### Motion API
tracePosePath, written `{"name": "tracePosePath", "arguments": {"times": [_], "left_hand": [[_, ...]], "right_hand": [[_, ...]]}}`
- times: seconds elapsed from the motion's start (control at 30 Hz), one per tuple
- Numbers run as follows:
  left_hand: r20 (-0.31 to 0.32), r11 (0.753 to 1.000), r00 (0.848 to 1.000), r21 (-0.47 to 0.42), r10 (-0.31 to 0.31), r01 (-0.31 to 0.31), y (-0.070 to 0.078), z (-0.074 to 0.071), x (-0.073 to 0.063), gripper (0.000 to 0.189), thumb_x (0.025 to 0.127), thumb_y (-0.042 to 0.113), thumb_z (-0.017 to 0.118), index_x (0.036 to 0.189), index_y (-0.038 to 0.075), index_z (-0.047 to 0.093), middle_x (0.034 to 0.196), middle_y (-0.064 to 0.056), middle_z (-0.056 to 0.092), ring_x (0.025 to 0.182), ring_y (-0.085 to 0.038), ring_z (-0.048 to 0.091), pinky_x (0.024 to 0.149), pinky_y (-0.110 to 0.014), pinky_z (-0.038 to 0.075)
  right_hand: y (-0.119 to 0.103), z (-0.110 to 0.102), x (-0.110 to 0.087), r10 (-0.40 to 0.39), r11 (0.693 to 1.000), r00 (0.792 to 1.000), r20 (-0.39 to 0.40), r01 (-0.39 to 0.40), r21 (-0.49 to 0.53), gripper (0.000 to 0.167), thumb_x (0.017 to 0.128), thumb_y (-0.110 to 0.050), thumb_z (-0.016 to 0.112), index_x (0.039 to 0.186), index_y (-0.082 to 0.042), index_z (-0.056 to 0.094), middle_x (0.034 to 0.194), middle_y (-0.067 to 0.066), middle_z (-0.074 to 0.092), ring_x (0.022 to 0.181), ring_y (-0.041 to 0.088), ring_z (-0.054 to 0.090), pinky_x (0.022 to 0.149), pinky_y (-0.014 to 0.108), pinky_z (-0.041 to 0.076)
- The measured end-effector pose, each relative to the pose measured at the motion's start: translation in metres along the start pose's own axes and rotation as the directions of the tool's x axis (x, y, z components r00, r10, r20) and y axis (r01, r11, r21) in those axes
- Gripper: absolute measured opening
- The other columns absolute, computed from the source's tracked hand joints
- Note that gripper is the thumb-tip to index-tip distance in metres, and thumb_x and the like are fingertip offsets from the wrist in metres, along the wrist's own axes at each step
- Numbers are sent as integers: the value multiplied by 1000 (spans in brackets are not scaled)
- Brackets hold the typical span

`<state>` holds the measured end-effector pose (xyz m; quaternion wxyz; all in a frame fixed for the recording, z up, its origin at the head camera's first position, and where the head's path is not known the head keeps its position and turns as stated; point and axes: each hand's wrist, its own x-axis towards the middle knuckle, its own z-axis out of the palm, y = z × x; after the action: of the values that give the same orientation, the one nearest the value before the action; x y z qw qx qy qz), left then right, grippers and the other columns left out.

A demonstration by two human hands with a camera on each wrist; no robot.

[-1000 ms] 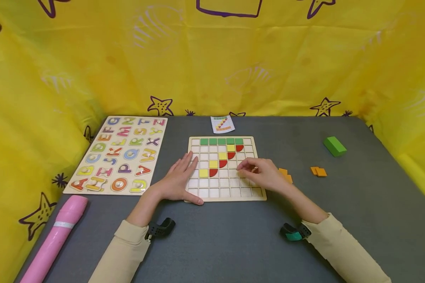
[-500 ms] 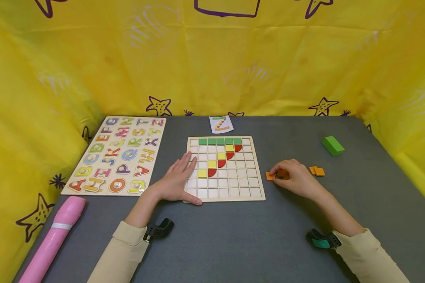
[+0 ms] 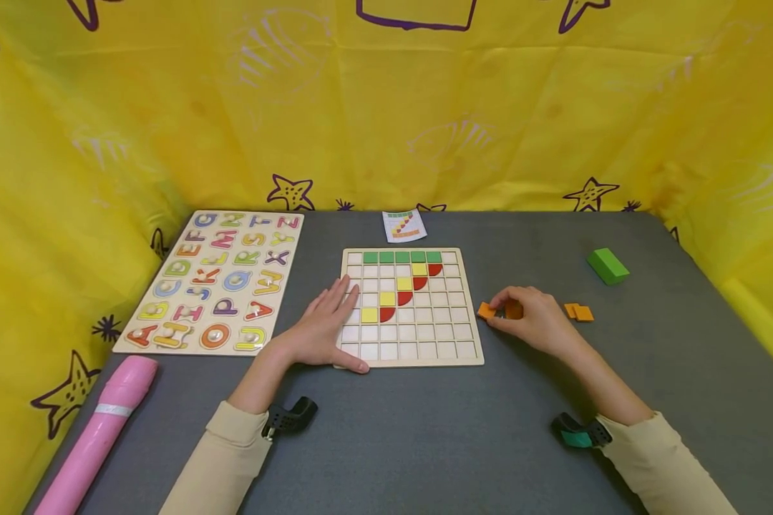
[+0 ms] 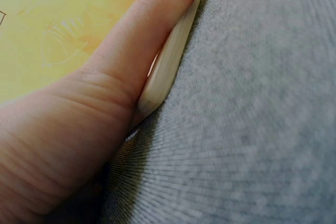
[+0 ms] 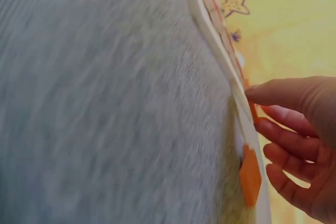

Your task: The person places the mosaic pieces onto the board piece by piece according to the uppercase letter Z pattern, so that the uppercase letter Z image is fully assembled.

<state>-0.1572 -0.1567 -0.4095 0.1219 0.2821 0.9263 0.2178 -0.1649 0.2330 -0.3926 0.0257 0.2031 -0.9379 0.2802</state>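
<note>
A wooden grid board lies in the middle of the table. Its top row carries several green squares, with yellow squares and red quarter-circles stepping diagonally below. My left hand rests on the board's left edge, fingers straight and thumb along the near edge. Just beyond the right edge, my right hand pinches an orange square tile between thumb and fingertips. Under that hand lies another orange tile, partly hidden by the fingers.
Two more orange tiles lie farther right, with a green block behind them. A small pattern card sits beyond the board. On the left are an alphabet puzzle and a pink tube-shaped object. Yellow cloth encloses the table.
My right hand has moved right from over the board to the orange tiles and now pinches one, drawing it slightly toward the board. The left hand has stayed in place.
</note>
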Motion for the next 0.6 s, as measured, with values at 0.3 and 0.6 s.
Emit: {"name": "tracePosePath", "arguments": {"times": [0.3, 0.6], "left_hand": [[7, 1000, 1000, 11, -5, 5, 0, -1, 1, 133, 66, 68, 77, 156, 2, 4, 161, -18, -9, 148, -29, -10, 116, -51, 4], [9, 1000, 1000, 23, -4, 3, 1, 0, 0, 133, 67, 68, 77, 156, 1, 4, 161, -19, -9, 148, -29, -10, 116, -50, 4]], "right_hand": [[-31, 13, 16, 45, 980, 997, 65, -57, 192, 19, 82, -21, 81, 94, -12, 69, 88, 4, 63, 80, 19, 55, 69, 29, 47], [-67, 42, 34, -96, 960, 985, 142, 54, 274, 15, 80, -17, 82, 87, -14, 69, 80, -3, 60, 77, 16, 55, 67, 27, 47]]}}
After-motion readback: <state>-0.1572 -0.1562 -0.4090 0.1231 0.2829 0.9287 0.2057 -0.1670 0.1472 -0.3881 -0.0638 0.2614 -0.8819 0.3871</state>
